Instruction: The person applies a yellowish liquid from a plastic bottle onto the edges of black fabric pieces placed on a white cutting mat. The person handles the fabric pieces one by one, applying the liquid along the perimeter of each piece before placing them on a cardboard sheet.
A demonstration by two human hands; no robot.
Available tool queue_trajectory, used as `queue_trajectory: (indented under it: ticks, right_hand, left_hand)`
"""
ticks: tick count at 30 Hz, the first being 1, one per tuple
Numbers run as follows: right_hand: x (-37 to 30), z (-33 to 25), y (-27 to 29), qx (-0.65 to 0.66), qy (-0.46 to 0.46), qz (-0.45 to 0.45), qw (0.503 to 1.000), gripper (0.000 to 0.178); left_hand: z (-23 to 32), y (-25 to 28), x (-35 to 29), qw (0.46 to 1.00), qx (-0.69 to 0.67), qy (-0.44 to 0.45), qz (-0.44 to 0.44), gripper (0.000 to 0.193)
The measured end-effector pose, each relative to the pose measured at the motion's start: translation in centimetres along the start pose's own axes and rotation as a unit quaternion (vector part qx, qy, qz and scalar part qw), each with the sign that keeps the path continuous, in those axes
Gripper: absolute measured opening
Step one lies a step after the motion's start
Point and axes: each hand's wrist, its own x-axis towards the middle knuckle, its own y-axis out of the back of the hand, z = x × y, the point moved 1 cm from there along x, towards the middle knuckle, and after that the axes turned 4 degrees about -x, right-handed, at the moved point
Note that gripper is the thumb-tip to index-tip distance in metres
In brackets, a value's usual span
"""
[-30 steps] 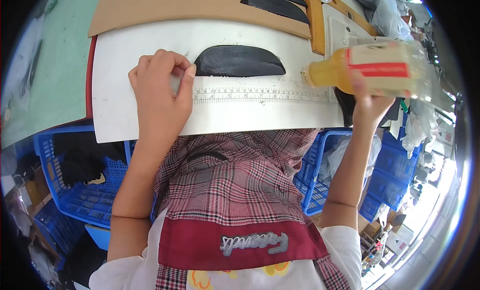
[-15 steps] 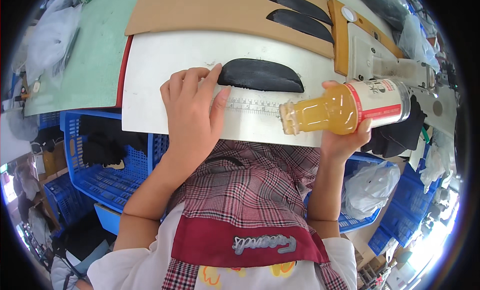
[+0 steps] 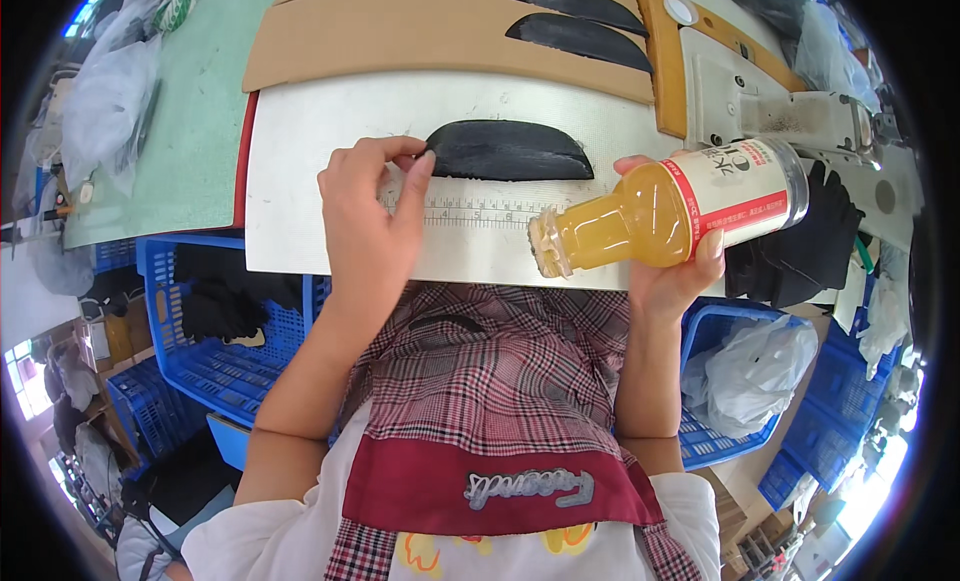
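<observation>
A black half-moon piece, apparently fabric or foam, lies on the white work surface, its curved edge away from me. My left hand pinches its left tip between thumb and forefinger. My right hand grips a clear glass bottle of yellow liquid from below, tipped nearly on its side. The bottle's neck points left and slightly down, over the front edge of the surface, apart from the black piece. Something pale and crusty rings its mouth. A printed ruler strip runs along the surface below the piece.
Beyond lies a brown cardboard sheet bearing more black half-moon pieces. A sewing machine stands at the right, with dark cloth beside it. Blue crates sit below at both sides; a green tabletop is at the left.
My left thumb and forefinger have closed together at the piece's left tip. The bottle stays tipped in my right hand and appears slightly further left and lower. The view has shifted a little.
</observation>
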Motion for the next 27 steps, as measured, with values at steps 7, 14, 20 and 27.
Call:
queue_trajectory:
  ticks: [7,14,20,27]
  right_hand:
    - [-0.3,0.1,-0.4,0.01,0.0,-0.002,1.0,0.078]
    - [-1.6,-0.7,-0.9,-0.007,-0.039,0.029,0.999,0.084]
    - [-2.6,0.9,-0.1,0.016,-0.039,0.079,0.996,0.081]
    - [-1.9,-0.5,-0.9,0.045,-0.051,0.034,0.997,0.081]
  left_hand:
    - [0.0,1.1,1.6,0.997,-0.02,0.05,-0.06,0.016]
    - [5.2,1.1,4.2,0.875,-0.418,0.151,-0.19,0.02]
    - [6.0,0.4,7.5,0.727,-0.598,0.178,-0.286,0.028]
    - [5.9,1.5,10.4,0.658,-0.667,0.194,-0.291,0.032]
